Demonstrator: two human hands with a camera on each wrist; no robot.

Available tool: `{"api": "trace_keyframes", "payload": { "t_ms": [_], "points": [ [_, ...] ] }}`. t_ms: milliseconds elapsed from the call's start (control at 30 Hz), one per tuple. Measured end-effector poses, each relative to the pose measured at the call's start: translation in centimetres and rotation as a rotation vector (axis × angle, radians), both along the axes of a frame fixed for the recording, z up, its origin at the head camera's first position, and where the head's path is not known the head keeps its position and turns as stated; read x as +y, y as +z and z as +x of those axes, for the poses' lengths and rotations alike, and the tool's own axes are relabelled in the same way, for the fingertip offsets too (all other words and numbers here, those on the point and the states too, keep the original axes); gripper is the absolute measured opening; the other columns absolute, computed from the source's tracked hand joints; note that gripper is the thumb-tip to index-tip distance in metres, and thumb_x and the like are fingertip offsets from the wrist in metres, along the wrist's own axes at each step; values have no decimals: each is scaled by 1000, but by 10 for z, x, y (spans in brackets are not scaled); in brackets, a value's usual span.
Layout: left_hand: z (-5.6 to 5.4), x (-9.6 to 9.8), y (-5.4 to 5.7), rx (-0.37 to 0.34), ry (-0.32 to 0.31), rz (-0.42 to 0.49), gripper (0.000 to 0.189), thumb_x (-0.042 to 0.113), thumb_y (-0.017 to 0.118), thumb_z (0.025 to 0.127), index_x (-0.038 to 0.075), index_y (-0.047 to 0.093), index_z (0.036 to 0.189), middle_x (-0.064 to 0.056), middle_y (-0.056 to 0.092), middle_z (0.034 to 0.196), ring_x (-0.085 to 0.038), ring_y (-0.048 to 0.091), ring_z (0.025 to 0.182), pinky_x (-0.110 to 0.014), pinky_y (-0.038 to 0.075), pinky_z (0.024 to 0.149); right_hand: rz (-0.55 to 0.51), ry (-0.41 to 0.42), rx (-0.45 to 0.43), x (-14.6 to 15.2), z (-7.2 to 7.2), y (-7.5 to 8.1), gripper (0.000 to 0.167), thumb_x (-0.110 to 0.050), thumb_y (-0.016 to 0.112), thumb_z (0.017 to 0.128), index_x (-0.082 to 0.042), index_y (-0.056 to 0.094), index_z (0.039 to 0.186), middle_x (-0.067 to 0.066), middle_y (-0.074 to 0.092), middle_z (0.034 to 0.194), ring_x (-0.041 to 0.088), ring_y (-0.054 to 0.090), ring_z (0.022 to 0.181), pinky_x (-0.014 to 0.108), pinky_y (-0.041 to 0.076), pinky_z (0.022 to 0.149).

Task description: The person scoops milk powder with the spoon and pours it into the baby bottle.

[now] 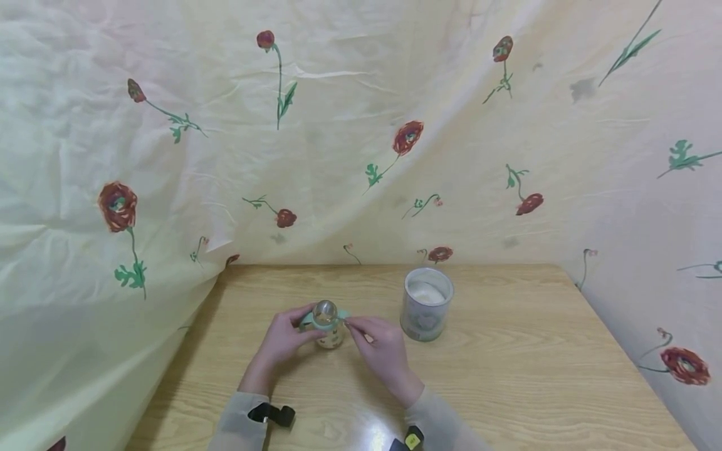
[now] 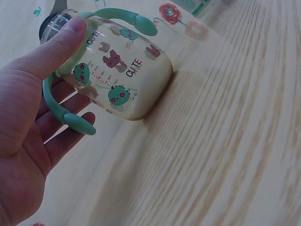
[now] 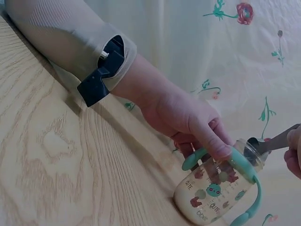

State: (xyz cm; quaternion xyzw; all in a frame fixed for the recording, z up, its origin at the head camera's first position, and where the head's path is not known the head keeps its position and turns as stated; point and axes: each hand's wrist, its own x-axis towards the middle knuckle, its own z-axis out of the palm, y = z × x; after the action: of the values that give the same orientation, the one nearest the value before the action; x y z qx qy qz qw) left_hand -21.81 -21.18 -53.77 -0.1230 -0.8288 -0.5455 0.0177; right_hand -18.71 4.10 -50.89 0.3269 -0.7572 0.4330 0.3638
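A clear baby bottle (image 1: 331, 339) with mint-green handles and printed cartoon animals stands on the table, pale contents at its bottom. My left hand (image 1: 284, 338) grips it near the neck, thumb over the collar in the left wrist view, where the bottle (image 2: 124, 66) shows its "CUTE" lettering. From the other side, my right hand (image 1: 385, 352) pinches the handle of a metal spoon (image 3: 278, 141). The spoon's dark bowl is at the open bottle mouth. Only some right fingers (image 3: 294, 151) show at the edge of the right wrist view.
To the right of the hands, a clear glass jar (image 1: 424, 326) with white powder inside stands on the wooden table (image 1: 519, 351). A flower-printed cloth (image 1: 338, 156) hangs behind the table and along both sides. Dark wrist cameras (image 1: 273, 414) sit on the sleeves.
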Motion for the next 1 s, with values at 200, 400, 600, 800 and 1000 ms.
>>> {"api": "trace_keyframes", "payload": {
  "t_ms": [200, 400, 600, 800, 1000],
  "points": [
    [0, 0, 0, -3, -7, 3, 67, 30, 95, 83, 16, 69, 143, -3, 69, 143, -29, 62, 135, -57, 46, 117, 0, -1, -17, 0, 0, -1, 18, 9, 82, 85, -3, 82, 99, 9, 81, 93, 16, 77, 74, 19, 63, 68],
    [0, 0, 0, -4, -5, 1, 67, 30, 95, 83, 17, 70, 143, -1, 69, 142, -28, 62, 135, -57, 46, 117, -31, 3, -64, 0, 0, -2, 20, 10, 83, 84, -3, 82, 99, 9, 81, 93, 15, 76, 73, 18, 63, 70],
    [-1, 1, -3, 8, 5, 15, 67, 33, 95, 82, 20, 70, 143, 0, 69, 143, -27, 63, 134, -56, 47, 116, -239, 44, -288, -1, 1, 0, 14, 7, 83, 89, -4, 83, 99, 9, 82, 92, 22, 78, 74, 21, 64, 69],
    [-2, 2, -4, -4, 15, 29, 67, 34, 96, 81, 22, 71, 142, 2, 70, 141, -26, 65, 132, -55, 50, 114, -450, 72, -580, -1, 5, 9, 6, -2, 82, 93, -5, 83, 99, 7, 81, 89, 25, 78, 78, 28, 66, 72],
    [-2, 3, -2, -14, 33, 42, 69, 39, 96, 81, 23, 70, 143, 4, 70, 141, -25, 63, 133, -54, 48, 116, -569, 67, -773, 2, 4, 17, 10, -8, 82, 94, -1, 81, 101, 12, 80, 93, 17, 77, 79, 31, 66, 80]
  ]
}}
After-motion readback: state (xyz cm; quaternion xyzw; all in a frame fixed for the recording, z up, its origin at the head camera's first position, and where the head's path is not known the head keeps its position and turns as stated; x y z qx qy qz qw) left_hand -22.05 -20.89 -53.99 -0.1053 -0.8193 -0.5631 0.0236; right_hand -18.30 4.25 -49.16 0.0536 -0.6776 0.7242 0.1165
